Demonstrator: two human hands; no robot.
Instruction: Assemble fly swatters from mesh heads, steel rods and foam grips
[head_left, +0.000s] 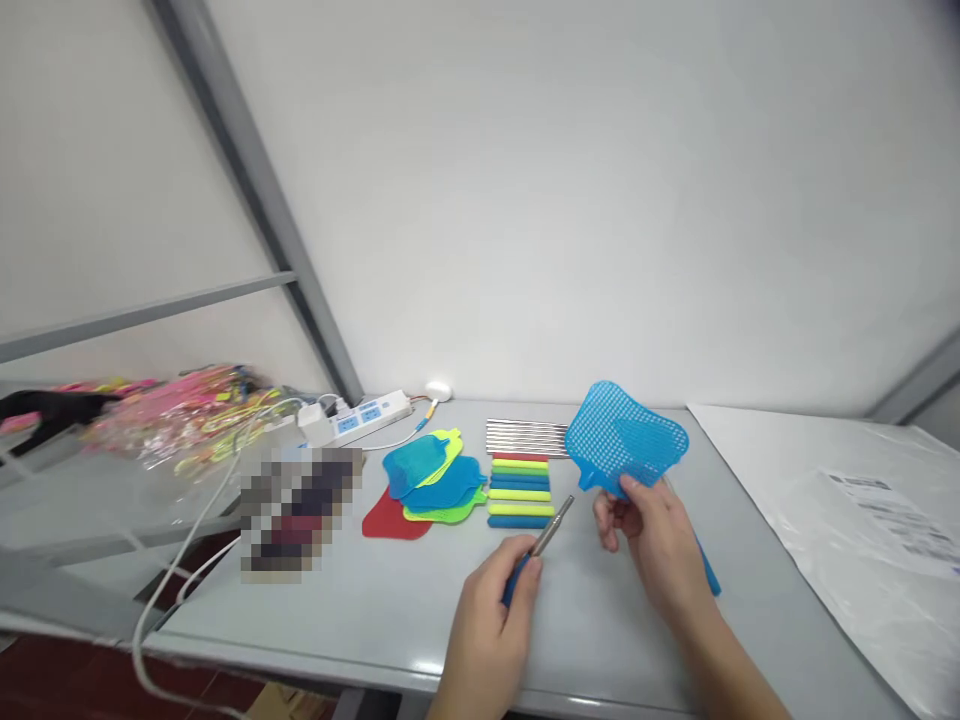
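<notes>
My left hand [489, 612] is closed round the blue handle of a telescopic metal rod [553, 527], whose tip slants up to the right. My right hand [664, 550] pinches a blue mesh fly swatter head [626, 435] by its edge, with the narrow neck pointing down left. The neck and the rod tip are apart. Behind my right wrist a blue handle [709, 568] lies on the table, partly hidden. Several coloured handles [519, 495] lie in a row beyond my hands, below a row of metal rods [525, 437]. Blue, yellow-green and red swatter heads [442, 490] overlap to the left.
A white power strip [371, 415] with cables stands at the back left. Blurred-out items [304, 515] lie on the table's left side. Further left are plastic-wrapped colourful goods [195, 405]. A large white plastic sheet [810, 500] covers the right side.
</notes>
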